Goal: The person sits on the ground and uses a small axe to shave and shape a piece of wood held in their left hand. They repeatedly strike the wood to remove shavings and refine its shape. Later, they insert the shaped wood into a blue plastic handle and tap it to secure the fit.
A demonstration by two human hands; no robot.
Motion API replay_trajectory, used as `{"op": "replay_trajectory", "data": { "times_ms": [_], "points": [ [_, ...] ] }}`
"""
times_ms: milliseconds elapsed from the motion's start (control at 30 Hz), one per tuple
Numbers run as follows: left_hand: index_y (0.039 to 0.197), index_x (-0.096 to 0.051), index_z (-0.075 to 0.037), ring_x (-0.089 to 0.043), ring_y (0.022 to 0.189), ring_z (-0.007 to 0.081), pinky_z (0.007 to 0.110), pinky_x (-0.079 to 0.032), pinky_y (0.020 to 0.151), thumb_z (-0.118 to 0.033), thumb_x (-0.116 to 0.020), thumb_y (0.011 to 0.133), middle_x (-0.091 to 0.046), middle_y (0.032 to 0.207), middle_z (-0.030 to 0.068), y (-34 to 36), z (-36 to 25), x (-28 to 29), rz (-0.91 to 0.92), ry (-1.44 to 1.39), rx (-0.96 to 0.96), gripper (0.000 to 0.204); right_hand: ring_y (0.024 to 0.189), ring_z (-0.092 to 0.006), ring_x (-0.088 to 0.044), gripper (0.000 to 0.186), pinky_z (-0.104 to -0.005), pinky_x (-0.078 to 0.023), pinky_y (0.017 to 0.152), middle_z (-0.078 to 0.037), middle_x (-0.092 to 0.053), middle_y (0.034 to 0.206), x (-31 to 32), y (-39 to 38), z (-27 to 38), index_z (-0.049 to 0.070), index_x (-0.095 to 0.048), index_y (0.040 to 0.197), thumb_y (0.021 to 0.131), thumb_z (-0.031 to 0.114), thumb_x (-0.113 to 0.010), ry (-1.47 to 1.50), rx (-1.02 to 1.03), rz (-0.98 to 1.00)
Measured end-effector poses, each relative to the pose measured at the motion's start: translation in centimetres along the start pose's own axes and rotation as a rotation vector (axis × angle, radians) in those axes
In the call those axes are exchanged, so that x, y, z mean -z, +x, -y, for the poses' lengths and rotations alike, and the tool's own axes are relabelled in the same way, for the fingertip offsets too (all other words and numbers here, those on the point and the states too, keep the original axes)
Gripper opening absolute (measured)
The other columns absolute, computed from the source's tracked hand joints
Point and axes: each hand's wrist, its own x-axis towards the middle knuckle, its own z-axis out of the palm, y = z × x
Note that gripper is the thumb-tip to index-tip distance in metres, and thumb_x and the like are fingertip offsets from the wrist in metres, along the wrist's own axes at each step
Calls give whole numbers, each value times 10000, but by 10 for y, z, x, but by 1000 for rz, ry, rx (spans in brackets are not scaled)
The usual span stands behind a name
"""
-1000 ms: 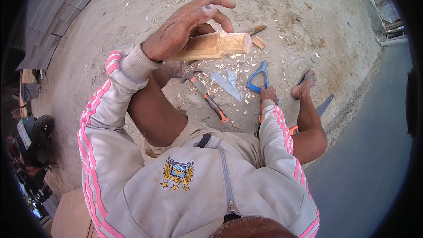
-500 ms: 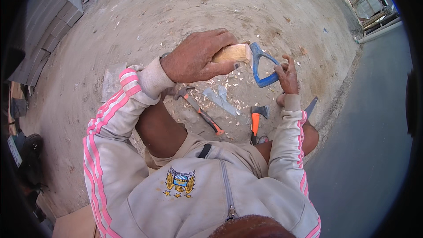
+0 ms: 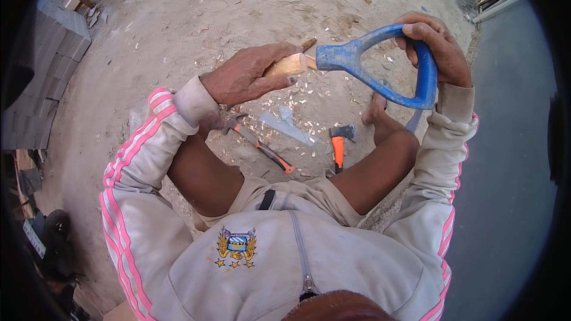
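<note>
My left hand [image 3: 241, 74] is closed around a pale wooden shaft [image 3: 286, 66], with its cut end pointing right. My right hand [image 3: 437, 44] grips the crossbar of a blue D-shaped handle [image 3: 352, 49], its fingers curled over the upper corner. The handle's socket faces the wood. A narrow sliver of wood shows between them; whether it joins the two I cannot tell. Below, on the ground, lie a claw hammer [image 3: 262, 144] with an orange and black grip and a hatchet [image 3: 338, 147] with an orange handle.
Wood chips and strips of clear sheet [image 3: 288, 127] litter the dirt between my legs. A saw-like blade [image 3: 414, 120] shows beside my right knee. Grey blocks [image 3: 59, 53] are stacked at far left, above a motorcycle [image 3: 50, 232]. A grey wall [image 3: 499, 142] runs along the right.
My right hand has risen to the right with the blue handle, which looks larger and has turned so its socket points left. My left hand has shifted slightly left with the wooden shaft.
</note>
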Motion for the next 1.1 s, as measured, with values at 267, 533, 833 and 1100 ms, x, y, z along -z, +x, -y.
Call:
{"op": "replay_trajectory", "data": {
  "times_ms": [267, 533, 833, 1100],
  "points": [
    [1354, -546, -56, -651, 1048, 401, 472, -516, 898, -413, -624, 1005, -665, 1165, 200, 2, 12, -11, -6, 12, -37, 505, 554, -48, -564, 315, -178, -448, 482, -34, -645, 784, -5, 19, -11, -16, -714, 1085, 927, 248, -645, 11, -51, 74],
    [1279, -563, -52, -675, 950, 391, 496, -512, 823, -514, -637, 985, -681, 1019, 188, -3, 13, -18, -43, 18, -48, 552, 540, -53, -553, 261, -182, -444, 476, -35, -631, 770, -20, 20, 2, -12, -690, 1014, 934, 218, -598, -11, -100, 95],
    [1199, -603, -54, -702, 900, 388, 497, -526, 780, -592, -754, 854, -709, 925, 195, -9, 4, -37, -142, 123, 38, 657, 497, -59, -526, 251, -201, -412, 422, -34, -621, 743, -41, 13, 12, -4, -676, 1003, 928, 222, -596, -3, -121, 25],
    [1217, -617, -67, -709, 889, 378, 502, -534, 772, -594, -716, 888, -718, 929, 186, -5, -2, -33, -239, 158, -3, 629, 523, -90, -583, 464, -212, -426, 445, -53, -652, 756, -59, 7, 17, 4, -656, 1159, 1002, 436, -595, 24, -91, -154]
  ]
}}
